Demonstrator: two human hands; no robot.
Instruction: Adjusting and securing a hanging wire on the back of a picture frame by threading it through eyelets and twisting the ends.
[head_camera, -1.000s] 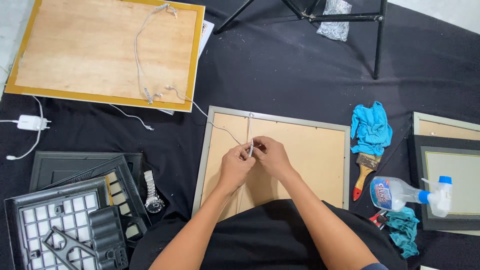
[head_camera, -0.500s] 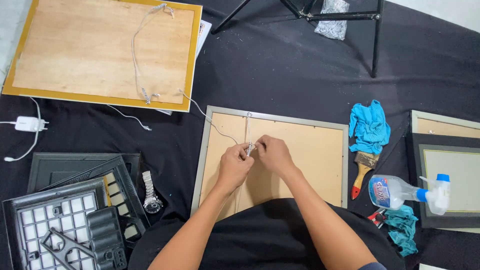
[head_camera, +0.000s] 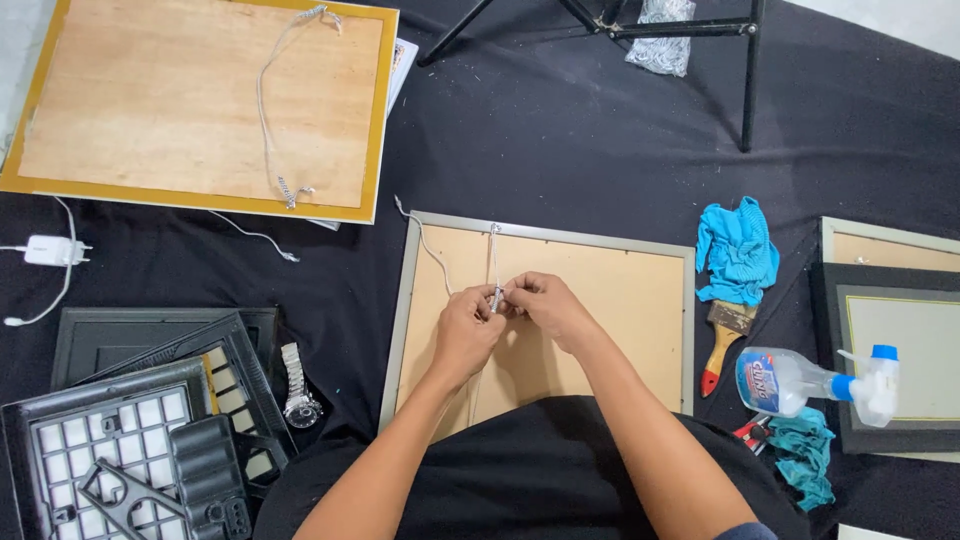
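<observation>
A black cloth covers the floor (head_camera: 560, 130) here, dusted with pale specks, and frames lie all over it. Dead centre, face down, is a grey-edged picture frame (head_camera: 640, 300) showing its tan backing board, lying flat right in front of the person's lap. Both hands meet over its upper middle. The left hand (head_camera: 468, 330) is closed, fingertips pinched on a thin whitish hanging cord (head_camera: 493, 262), and the right hand (head_camera: 545, 305) is pinched onto the same spot, the two touching. Between them there's a small tight twist or knot in the cord, too small to make out clearly. From there one strand runs straight up to the frame's top edge; another loops out to the top left corner and trails onto the cloth.

Up at top left, a larger gold-edged frame (head_camera: 200, 110) lies face down with its own cord slack across the wood. Lower left, a pile of black frames (head_camera: 130, 420), with a wristwatch (head_camera: 297, 392) just beside them. Right of the work: a blue rag (head_camera: 738, 250), a paintbrush (head_camera: 725, 340) with a red-tipped handle, and a spray bottle (head_camera: 810, 380) on its side.
</observation>
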